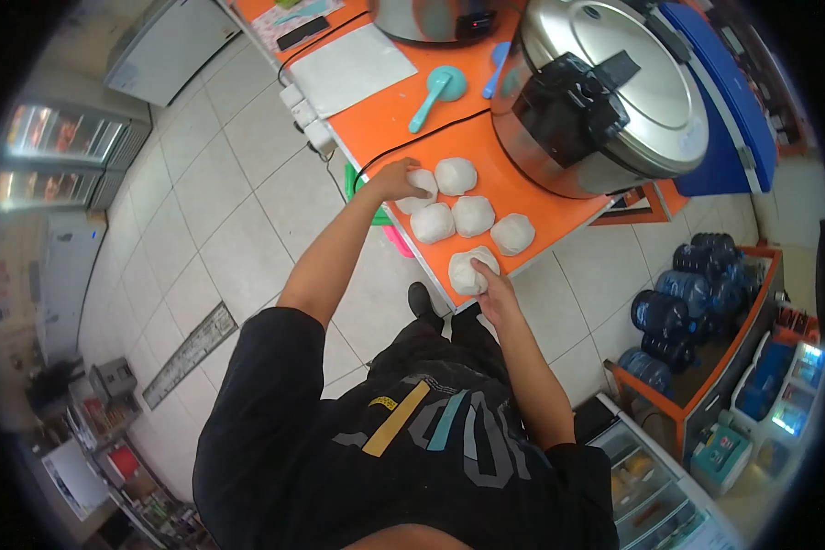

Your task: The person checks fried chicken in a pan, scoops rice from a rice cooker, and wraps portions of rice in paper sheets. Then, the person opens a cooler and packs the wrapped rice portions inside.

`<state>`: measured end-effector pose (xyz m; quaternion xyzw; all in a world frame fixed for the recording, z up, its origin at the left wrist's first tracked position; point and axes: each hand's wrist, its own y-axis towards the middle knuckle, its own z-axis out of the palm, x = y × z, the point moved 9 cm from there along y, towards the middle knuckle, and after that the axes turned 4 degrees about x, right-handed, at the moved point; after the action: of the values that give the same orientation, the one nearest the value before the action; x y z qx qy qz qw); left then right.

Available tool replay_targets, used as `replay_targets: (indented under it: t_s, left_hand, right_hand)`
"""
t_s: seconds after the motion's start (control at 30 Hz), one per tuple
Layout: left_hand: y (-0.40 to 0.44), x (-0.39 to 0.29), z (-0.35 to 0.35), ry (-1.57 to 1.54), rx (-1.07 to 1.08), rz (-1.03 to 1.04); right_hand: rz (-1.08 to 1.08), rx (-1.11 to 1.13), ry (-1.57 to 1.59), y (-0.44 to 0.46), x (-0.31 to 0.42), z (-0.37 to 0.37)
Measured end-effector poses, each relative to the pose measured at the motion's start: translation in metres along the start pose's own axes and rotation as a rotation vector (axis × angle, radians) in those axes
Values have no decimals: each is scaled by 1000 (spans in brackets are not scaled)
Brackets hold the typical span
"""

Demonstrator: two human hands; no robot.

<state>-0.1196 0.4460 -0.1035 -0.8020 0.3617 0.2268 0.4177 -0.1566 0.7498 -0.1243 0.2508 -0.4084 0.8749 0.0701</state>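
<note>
Several white, rounded bundles that look wrapped sit close together on the orange tabletop (472, 82). My left hand (396, 181) reaches to the table's left edge and has its fingers curved over one white bundle (418, 194). At the near corner, my right hand (497, 295) grips another white bundle (467, 272), thumb on top. Between and beyond my hands are a back bundle (456, 176), a middle bundle (473, 216), a left bundle (432, 223) and a right bundle (512, 235). What is inside the wrapping cannot be seen.
A large steel rice cooker (605, 101) stands right of the bundles. A turquoise rice paddle (438, 92), white paper sheets (353, 69) and a black cord (412, 142) lie farther back. Water jugs (678, 302) stand in an orange-edged rack at right.
</note>
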Motion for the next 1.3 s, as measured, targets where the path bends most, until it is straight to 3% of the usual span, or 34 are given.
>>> replay_targets:
  t_s: [0.07, 0.13, 0.2, 0.33, 0.4, 0.43, 0.5, 0.53, 0.6, 0.67, 0.8, 0.87, 0.93, 1.0, 1.03, 1.13, 1.2, 1.27, 1.3]
  left_hand:
    - [15, 3, -6, 72, 25, -30]
    - [20, 19, 17, 128, 369, -163]
    - [12, 30, 24, 84, 389, -195]
    - [-35, 12, 2, -66, 165, -51]
    - [-62, 30, -3, -544, 40, -115]
    - [-77, 30, 0, -547, 34, -116]
    - [-110, 25, 12, -1004, 79, -78]
    - [-124, 27, 21, -1013, 67, -81]
    - [-149, 38, 42, -1335, -76, -172]
    - [-166, 41, 68, -1377, -106, -179]
    - [-199, 12, 90, -1483, -102, -84]
    - [-218, -2, 93, -1826, -148, -87]
    - [-225, 1, 105, -1800, -190, -116]
    - [-220, 21, 127, -1678, -138, 31]
    - [-223, 27, 137, -1740, -128, -48]
    - [-225, 34, 146, -1768, -83, 16]
    - [-231, 38, 145, -1737, -82, 22]
    - [-242, 37, 137, -1705, -81, 27]
    - [-248, 33, 132, -1706, -44, 74]
  right_hand:
    - [21, -23, -2, 3, -1, 6]
    - [2, -37, 14, 5, -1, 12]
    - [-10, -49, 19, 3, 1, 15]
    - [-37, -24, -36, -7, 19, 36]
    - [-58, 7, -102, -10, 26, 51]
    - [-105, 50, -254, -10, 35, 67]
    - [-146, 102, -417, -15, 49, 98]
    - [-128, 158, -489, -19, 51, 119]
    - [-99, 232, -571, -17, 48, 145]
    - [-69, 388, -855, -14, 36, 172]
    - [-166, 409, -1236, -22, 23, 201]
    - [-365, 270, -1418, -34, 26, 206]
    - [-370, 303, -1393, -33, 6, 202]
    - [-451, 358, -1355, -43, -10, 207]
    - [-414, 377, -1370, -50, -15, 210]
    - [-306, 448, -1507, -61, -23, 211]
    - [-331, 565, -1464, -68, -17, 214]
    - [-145, 704, -1242, -73, -4, 220]
    - [-285, 751, -1288, -61, 13, 219]
